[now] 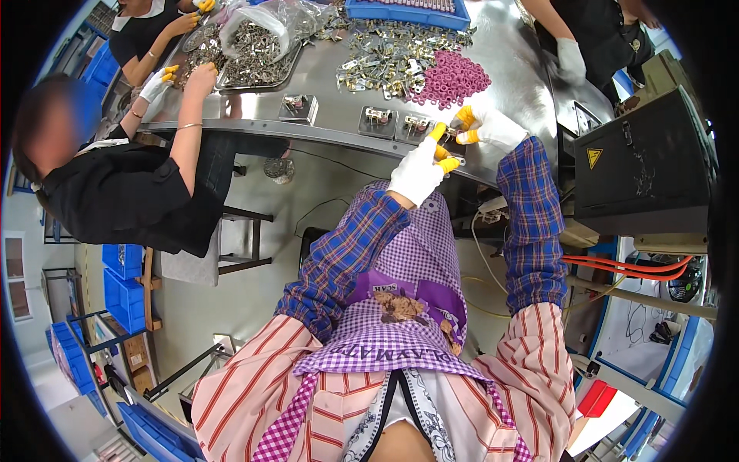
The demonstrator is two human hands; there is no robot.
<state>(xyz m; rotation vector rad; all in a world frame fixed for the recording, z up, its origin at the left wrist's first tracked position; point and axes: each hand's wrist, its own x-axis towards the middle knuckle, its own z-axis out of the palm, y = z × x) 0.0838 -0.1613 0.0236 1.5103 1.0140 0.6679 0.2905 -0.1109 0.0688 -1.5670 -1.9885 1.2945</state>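
My left hand (416, 171), in a white glove with yellow fingertips, is at the bench's front edge. Its lower fingers pinch a small silver metal part (461, 161), while the index finger reaches up beside a small metal fixture (416, 123). Just to the right, my right hand (493, 127), gloved alike, curls its fingers over the bench close to the fixtures; what lies between its fingertips is too small to make out. Left of that fixture sits another small block fixture (377, 120). Behind the hands are a heap of pink rings (448, 78) and a pile of metal clips (377, 61).
The steel bench (517, 61) curves across the front. Another fixture (299, 108) and a tray (258, 83) of metal parts are at left, with a blue bin (408, 11) at the back. Co-workers sit left and stand far right. A black cabinet (643, 165) flanks my right side.
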